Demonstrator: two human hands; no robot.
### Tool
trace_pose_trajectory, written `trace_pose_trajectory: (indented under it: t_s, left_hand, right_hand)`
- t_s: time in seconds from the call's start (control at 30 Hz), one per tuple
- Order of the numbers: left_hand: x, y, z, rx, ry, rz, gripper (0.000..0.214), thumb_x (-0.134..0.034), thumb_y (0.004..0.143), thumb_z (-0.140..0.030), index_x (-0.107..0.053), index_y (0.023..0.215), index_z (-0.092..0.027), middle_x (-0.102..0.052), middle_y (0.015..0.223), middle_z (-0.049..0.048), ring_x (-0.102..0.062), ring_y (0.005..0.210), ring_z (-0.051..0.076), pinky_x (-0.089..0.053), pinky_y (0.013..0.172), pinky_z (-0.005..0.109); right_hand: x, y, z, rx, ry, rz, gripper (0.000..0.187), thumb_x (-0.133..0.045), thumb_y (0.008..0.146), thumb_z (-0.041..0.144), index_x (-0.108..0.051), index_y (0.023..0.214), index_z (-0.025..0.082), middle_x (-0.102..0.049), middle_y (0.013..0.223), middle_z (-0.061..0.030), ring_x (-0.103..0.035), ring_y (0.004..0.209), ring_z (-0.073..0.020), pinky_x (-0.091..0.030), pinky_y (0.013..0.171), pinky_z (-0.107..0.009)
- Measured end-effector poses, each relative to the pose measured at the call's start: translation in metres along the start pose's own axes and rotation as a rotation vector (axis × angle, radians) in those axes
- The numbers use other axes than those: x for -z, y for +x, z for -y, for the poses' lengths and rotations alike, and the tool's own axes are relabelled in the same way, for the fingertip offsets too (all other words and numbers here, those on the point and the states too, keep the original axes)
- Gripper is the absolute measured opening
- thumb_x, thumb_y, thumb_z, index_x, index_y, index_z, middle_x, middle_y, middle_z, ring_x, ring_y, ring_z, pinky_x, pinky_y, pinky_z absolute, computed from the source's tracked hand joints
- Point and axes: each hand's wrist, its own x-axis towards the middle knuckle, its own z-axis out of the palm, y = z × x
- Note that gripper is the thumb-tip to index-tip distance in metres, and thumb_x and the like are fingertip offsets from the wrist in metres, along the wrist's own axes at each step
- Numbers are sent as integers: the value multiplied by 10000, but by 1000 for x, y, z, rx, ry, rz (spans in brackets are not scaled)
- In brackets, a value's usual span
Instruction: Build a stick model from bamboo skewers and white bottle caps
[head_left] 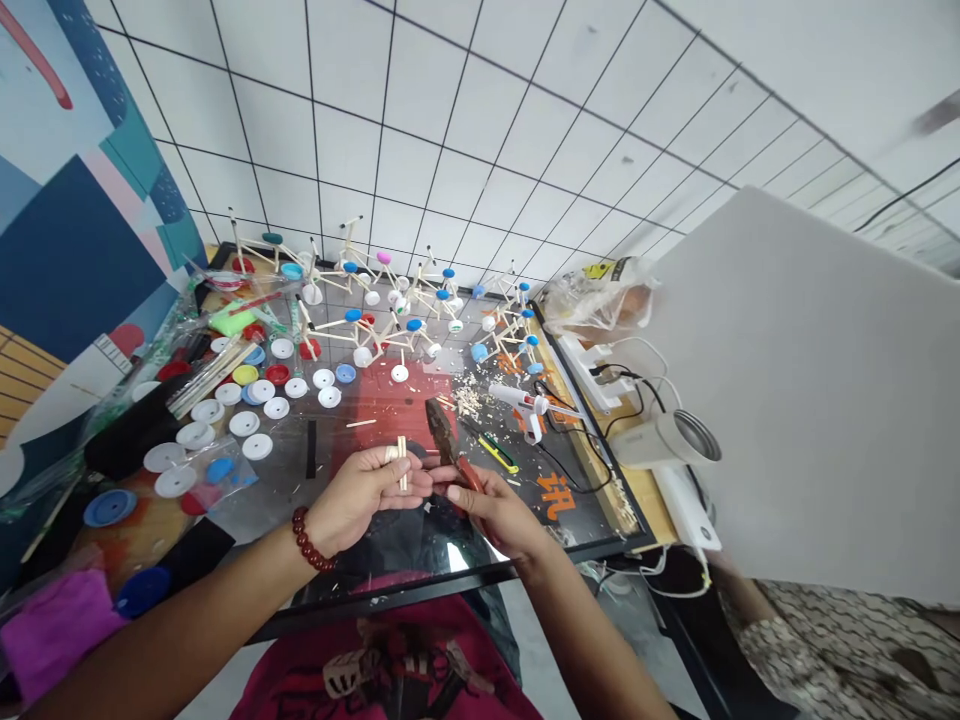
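My left hand [365, 495], with a red bead bracelet at the wrist, is closed on a few short wooden sticks [402, 458] held upright over the glass-topped table [390, 590]. My right hand [495, 512] grips red-handled pliers [448, 440], their dark jaws pointing up and left beside the sticks. The two hands nearly touch at the fingertips.
Several stick-and-bottle-cap models [390, 320] stand at the back. Loose white, blue and red caps [247, 410] lie to the left. A glue gun [521, 400], a green cutter [498, 454], wood shavings [469, 400], a power strip [600, 370] and a white hair dryer [664, 440] sit to the right.
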Motion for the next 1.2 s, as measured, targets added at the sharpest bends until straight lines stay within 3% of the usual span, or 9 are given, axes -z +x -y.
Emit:
trace_pose_trajectory:
  t_s: [0.17, 0.4, 0.53, 0.7, 0.83, 0.93, 1.03, 1.2]
  left_hand:
    - [-1, -7, -9, 68, 83, 78, 358, -807, 680, -420, -692, 823, -112, -745, 749, 102, -707, 644, 188, -555, 635, 297]
    - [2, -9, -13, 117, 158, 176, 359, -793, 680, -413, -689, 843, -111, -715, 675, 83, -673, 565, 172, -538, 564, 282]
    - [5, -8, -10, 124, 186, 217, 347, -767, 705, -410, -689, 862, -111, -708, 660, 77, -650, 522, 150, -539, 551, 274]
    - [4, -10, -8, 122, 179, 228, 362, -774, 690, -429, -679, 830, -109, -704, 640, 72, -643, 510, 144, -540, 537, 262]
    - [2, -13, -11, 105, 132, 258, 357, -776, 692, -433, -682, 811, -110, -717, 672, 81, -655, 529, 145, -547, 556, 262]
    - [1, -15, -15, 107, 138, 246, 354, -774, 692, -425, -689, 818, -105, -712, 654, 78, -642, 505, 134, -534, 532, 243]
    - [0, -15, -17, 114, 156, 221, 371, -779, 676, -429, -689, 826, -101, -704, 626, 74, -625, 470, 127, -517, 502, 231]
    - [0, -15, -16, 117, 188, 216, 390, -773, 671, -427, -692, 867, -100, -703, 620, 73, -617, 456, 123, -498, 480, 219]
  right_hand:
    - [13, -11, 10, -140, -2, 126, 419, -796, 694, 410, -737, 1055, 205, -690, 923, -36, -632, 842, -186, -485, 789, -302]
    - [24, -19, 23, -184, -160, 300, 431, -767, 717, 373, -726, 1113, 210, -676, 992, -21, -622, 862, -175, -473, 782, -277]
    - [27, -21, 33, -196, -166, 335, 473, -760, 690, 340, -719, 1141, 203, -659, 1142, -51, -592, 1104, -250, -427, 972, -373]
    - [27, -22, 32, -244, -141, 314, 579, -739, 598, 152, -705, 1166, 259, -417, 1489, -12, -325, 1405, -260, -186, 1160, -387]
    - [17, -23, 21, -237, 86, 263, 606, -647, 576, 102, -699, 1158, 262, -588, 1302, -32, -493, 1260, -258, -279, 1116, -401]
    - [13, -22, 19, -206, 102, 287, 611, -597, 559, 73, -700, 1142, 222, -642, 1135, -38, -557, 1137, -239, -330, 1068, -375]
    - [16, -22, 25, -194, 8, 323, 626, -556, 553, 72, -686, 1152, 201, -629, 1065, -37, -567, 1041, -216, -373, 993, -354]
    - [21, -23, 41, -133, -369, 370, 607, -528, 579, 78, -685, 1145, 228, -528, 1212, -38, -510, 1100, -218, -362, 987, -349]
